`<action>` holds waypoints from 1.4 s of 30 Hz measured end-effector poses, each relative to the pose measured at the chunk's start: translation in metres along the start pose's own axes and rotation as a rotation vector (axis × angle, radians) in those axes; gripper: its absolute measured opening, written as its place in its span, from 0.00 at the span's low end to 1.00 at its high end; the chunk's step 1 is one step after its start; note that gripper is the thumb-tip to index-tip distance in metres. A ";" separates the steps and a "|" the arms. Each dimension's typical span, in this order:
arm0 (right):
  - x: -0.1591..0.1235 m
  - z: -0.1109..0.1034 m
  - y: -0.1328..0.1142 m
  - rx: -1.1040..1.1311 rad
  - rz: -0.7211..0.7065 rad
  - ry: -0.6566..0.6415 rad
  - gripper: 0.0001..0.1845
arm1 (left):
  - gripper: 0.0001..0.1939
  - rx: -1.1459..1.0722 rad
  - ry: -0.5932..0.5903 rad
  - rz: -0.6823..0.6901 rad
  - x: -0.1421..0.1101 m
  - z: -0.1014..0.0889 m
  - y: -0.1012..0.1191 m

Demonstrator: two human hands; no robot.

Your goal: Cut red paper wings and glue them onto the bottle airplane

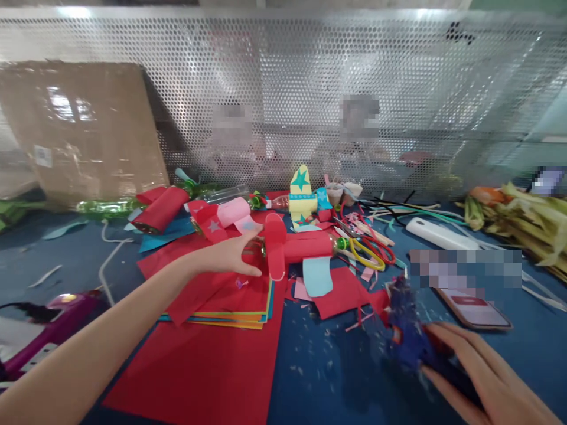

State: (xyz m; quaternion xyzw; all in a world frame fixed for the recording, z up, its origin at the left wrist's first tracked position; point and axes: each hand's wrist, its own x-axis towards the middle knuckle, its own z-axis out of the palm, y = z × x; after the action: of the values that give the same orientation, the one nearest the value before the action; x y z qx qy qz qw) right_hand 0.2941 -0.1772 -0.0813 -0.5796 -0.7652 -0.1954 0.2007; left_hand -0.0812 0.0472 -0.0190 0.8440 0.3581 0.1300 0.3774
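Observation:
My left hand (234, 254) is at the left end of a plastic bottle wrapped in red paper (308, 247), its thumb and fingers spread apart around that end. A red paper strip with rounded ends (275, 247) crosses the bottle, and a light blue paper piece (318, 276) hangs from it. The bottle's green cap points right. My right hand (482, 372) is closed around a blue glue gun (410, 330), blurred, with its nozzle pointing up and away. Under the left hand lies a stack of coloured paper (221, 321), on top of a large red sheet (199, 372).
Behind stand a perforated metal panel (287, 71) and a cardboard sheet (84, 130). Several decorated bottles, yellow-handled scissors (367, 255) and paper scraps lie across the back. A phone (476, 307) and corn husks (531, 224) are at right, a purple power strip (57, 324) at left.

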 end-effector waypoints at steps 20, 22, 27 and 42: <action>0.061 0.014 0.041 -0.077 0.047 -0.128 0.30 | 0.35 -0.158 0.438 -0.095 -0.012 0.035 -0.007; 0.090 0.007 0.036 -0.073 0.112 -0.280 0.23 | 0.36 -0.205 0.434 -0.120 -0.016 0.036 -0.008; 0.159 0.016 0.027 -0.078 0.199 -0.558 0.16 | 0.34 -0.218 0.422 -0.101 -0.019 0.041 -0.008; 0.196 0.032 0.060 -0.048 0.328 -0.676 0.13 | 0.20 0.039 0.554 -0.070 -0.030 0.045 -0.011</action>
State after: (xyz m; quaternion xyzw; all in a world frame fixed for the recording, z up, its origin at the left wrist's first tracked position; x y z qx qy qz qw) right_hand 0.3010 0.0134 0.0009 -0.7306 -0.6807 0.0239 -0.0482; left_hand -0.0862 0.0065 -0.0556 0.7706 0.4790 0.3358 0.2530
